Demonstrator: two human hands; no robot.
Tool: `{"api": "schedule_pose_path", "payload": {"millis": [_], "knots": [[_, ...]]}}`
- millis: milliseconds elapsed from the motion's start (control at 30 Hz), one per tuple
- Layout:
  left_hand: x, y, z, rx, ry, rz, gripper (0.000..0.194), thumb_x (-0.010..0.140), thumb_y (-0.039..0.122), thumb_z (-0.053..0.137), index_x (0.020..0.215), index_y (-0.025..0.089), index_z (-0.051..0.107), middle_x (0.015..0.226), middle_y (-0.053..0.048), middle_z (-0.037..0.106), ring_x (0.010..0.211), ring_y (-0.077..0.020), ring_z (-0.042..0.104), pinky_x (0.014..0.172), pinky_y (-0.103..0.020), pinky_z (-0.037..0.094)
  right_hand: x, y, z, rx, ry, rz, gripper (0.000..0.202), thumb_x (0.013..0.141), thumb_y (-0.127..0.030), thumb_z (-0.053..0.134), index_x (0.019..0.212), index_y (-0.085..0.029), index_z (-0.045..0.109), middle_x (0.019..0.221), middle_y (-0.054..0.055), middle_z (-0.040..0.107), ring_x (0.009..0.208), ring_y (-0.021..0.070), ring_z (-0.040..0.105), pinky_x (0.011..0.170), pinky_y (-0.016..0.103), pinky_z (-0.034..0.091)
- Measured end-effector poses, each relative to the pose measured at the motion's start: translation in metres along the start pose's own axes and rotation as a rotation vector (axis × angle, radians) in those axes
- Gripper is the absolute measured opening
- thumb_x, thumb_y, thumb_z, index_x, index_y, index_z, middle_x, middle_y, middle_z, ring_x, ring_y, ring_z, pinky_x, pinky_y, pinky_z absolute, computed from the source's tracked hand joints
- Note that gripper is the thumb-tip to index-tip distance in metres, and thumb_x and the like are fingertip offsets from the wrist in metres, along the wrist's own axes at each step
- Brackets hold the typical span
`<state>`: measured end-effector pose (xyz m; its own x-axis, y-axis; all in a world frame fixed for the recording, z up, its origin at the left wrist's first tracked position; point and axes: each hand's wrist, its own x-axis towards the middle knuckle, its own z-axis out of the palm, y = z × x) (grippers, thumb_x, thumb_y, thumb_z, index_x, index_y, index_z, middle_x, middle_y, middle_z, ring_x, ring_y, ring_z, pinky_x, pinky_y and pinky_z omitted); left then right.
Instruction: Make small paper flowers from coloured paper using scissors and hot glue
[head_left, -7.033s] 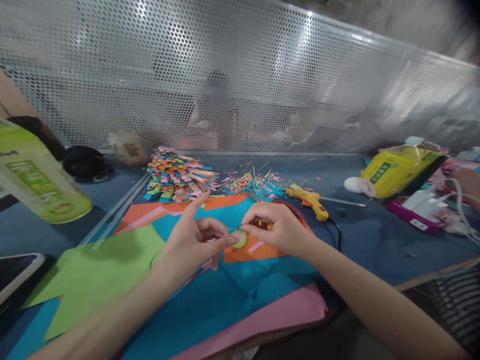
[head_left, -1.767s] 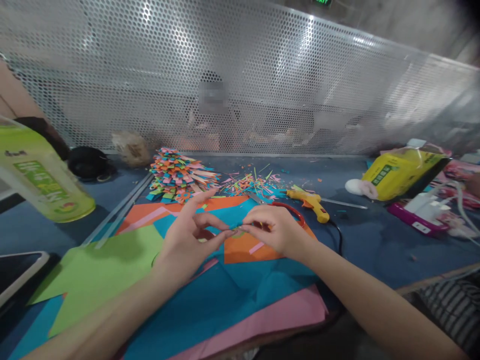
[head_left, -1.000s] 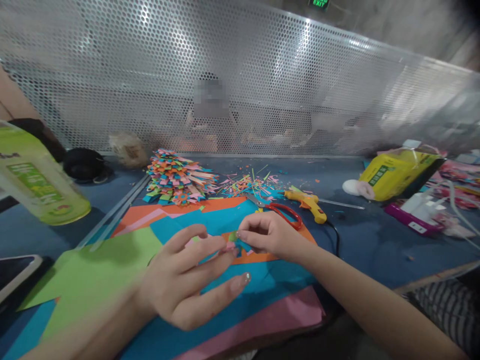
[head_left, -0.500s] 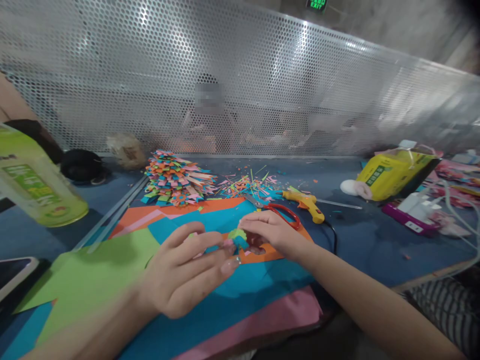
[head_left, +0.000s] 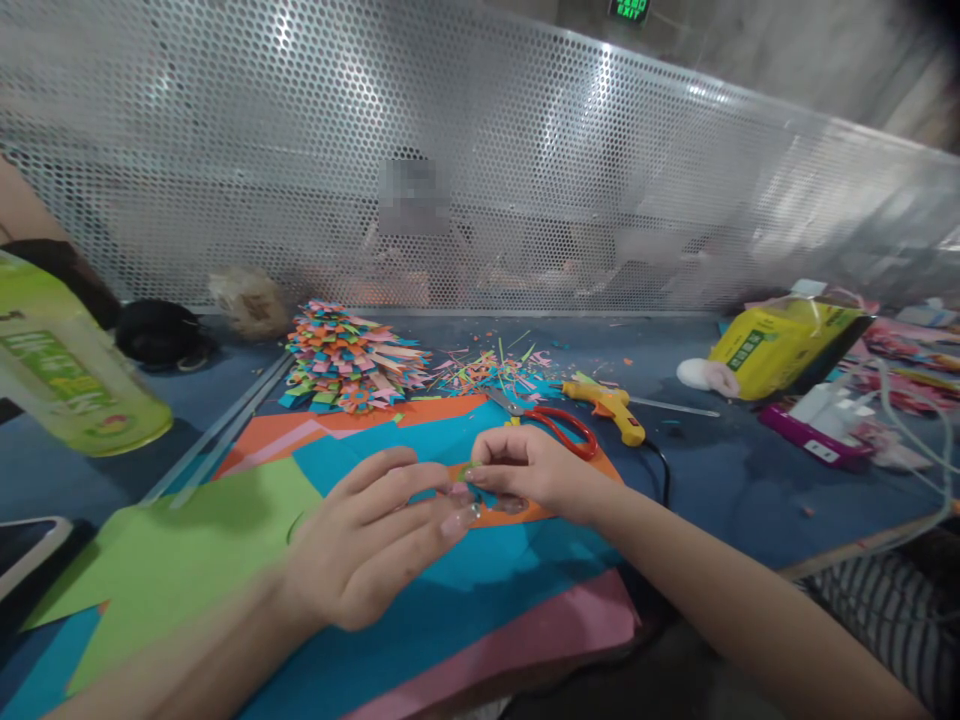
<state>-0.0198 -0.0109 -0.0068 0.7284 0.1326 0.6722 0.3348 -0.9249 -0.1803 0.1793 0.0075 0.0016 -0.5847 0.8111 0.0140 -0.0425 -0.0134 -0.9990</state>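
Over the coloured sheets, my left hand [head_left: 375, 535] and my right hand [head_left: 536, 475] meet at a small green, blue and pink paper piece [head_left: 471, 472]. The fingertips of both hands are closed on it, and they cover most of it, so its exact shape is hidden. Under the hands lie a blue paper sheet [head_left: 450, 580], a light green sheet [head_left: 195, 560] and an orange sheet. Just beyond my right hand rest red-handled scissors [head_left: 566, 428], blades pointing away to the left. A yellow glue gun [head_left: 609, 408] lies beside them.
A cone of layered paper strips [head_left: 349, 360] stands behind the sheets, with a pile of paper scraps [head_left: 499, 370] to its right. A green-labelled bottle [head_left: 75, 370] and phone edge [head_left: 30, 555] are at left. A yellow pack [head_left: 772, 345] lies right. Behind a perforated metal screen [head_left: 525, 130] sits a person.
My right fingers have closed further over the small paper piece, hiding its green scalloped part. My left hand has barely moved.
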Motion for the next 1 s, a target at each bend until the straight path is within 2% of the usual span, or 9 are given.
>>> {"api": "schedule_pose_path", "payload": {"millis": [100,167,233,333,400,467,600,867,1000], "knots": [[0.006,0.004,0.005,-0.129,0.066,-0.141,0.028,0.073,0.003,0.054,0.094,0.021,0.057,0.084,-0.003,0.067,0.085,-0.015,0.06,0.076,-0.028,0.046,0.002,0.0,0.001,0.047,0.024,0.055,0.04,0.054,-0.046,0.07,0.056,-0.015,0.045,0.04,-0.009,0.041,0.033,0.0019,0.035,0.033,0.015,0.026],[0.013,0.008,0.009,-0.28,0.201,-0.397,0.032,0.072,0.004,0.056,0.096,0.025,0.054,0.075,0.001,0.065,0.075,-0.012,0.061,0.072,-0.026,0.047,0.003,0.002,0.001,0.046,0.039,0.088,0.039,0.062,-0.05,0.063,0.058,-0.016,0.046,0.043,-0.007,0.044,0.032,0.0028,0.036,0.032,0.016,0.026],[0.021,0.011,0.013,-0.481,0.369,-0.659,0.048,0.069,0.008,0.061,0.109,0.027,0.044,0.066,0.005,0.063,0.068,-0.0114,0.061,0.066,-0.025,0.048,0.005,0.004,-0.001,-0.037,0.073,0.078,0.041,0.074,-0.055,0.047,0.061,-0.015,0.048,0.05,-0.003,0.05,0.034,0.0044,0.04,0.033,0.018,0.029],[0.029,0.01,0.014,-0.788,0.423,-1.048,0.058,0.066,0.017,0.066,0.115,0.025,0.036,0.065,0.005,0.062,0.053,-0.0097,0.056,0.05,-0.021,0.045,0.003,0.005,-0.003,-0.358,0.23,-0.152,0.041,0.084,-0.047,0.033,0.067,-0.015,0.053,0.064,0.002,0.055,0.052,0.0078,0.05,0.046,0.02,0.039],[0.031,0.008,0.014,-0.943,0.4,-1.205,0.056,0.065,0.021,0.066,0.112,0.021,0.037,0.065,0.005,0.062,0.044,-0.0076,0.051,0.044,-0.019,0.041,0.002,0.004,-0.004,-0.56,0.301,-0.305,0.033,0.086,-0.039,0.035,0.072,-0.016,0.055,0.071,0.002,0.056,0.062,0.0092,0.051,0.053,0.02,0.04],[0.03,0.006,0.015,-1.023,0.39,-1.259,0.053,0.065,0.023,0.066,0.11,0.02,0.038,0.063,0.005,0.062,0.042,-0.0064,0.048,0.043,-0.019,0.04,0.001,0.004,-0.004,-0.661,0.288,-0.339,0.025,0.084,-0.035,0.041,0.074,-0.016,0.055,0.071,0.001,0.056,0.062,0.0092,0.049,0.052,0.019,0.039],[0.025,0.004,0.019,-1.07,0.374,-1.22,0.049,0.068,0.022,0.065,0.109,0.023,0.038,0.063,0.006,0.063,0.043,-0.0069,0.05,0.043,-0.019,0.04,0.003,0.009,-0.003,-0.62,0.247,-0.3,0.016,0.078,-0.031,0.051,0.072,-0.016,0.054,0.069,0.0,0.056,0.06,0.0093,0.05,0.05,0.019,0.04],[0.025,0.003,0.017,-1.062,0.325,-1.244,0.047,0.069,0.021,0.063,0.108,0.021,0.038,0.064,0.005,0.062,0.043,-0.0075,0.051,0.045,-0.02,0.041,0.004,0.009,-0.003,-0.622,0.271,-0.374,0.015,0.077,-0.025,0.054,0.066,-0.016,0.053,0.063,-0.002,0.057,0.06,0.0082,0.051,0.054,0.018,0.04],[0.025,0.002,0.017,-1.07,0.31,-1.231,0.047,0.068,0.02,0.063,0.108,0.021,0.038,0.063,0.006,0.062,0.043,-0.0077,0.052,0.044,-0.02,0.041,0.002,0.006,-0.002,-0.707,0.289,-0.429,0.013,0.076,-0.021,0.054,0.065,-0.016,0.056,0.064,-0.001,0.057,0.058,0.0075,0.05,0.05,0.017,0.037]]}}
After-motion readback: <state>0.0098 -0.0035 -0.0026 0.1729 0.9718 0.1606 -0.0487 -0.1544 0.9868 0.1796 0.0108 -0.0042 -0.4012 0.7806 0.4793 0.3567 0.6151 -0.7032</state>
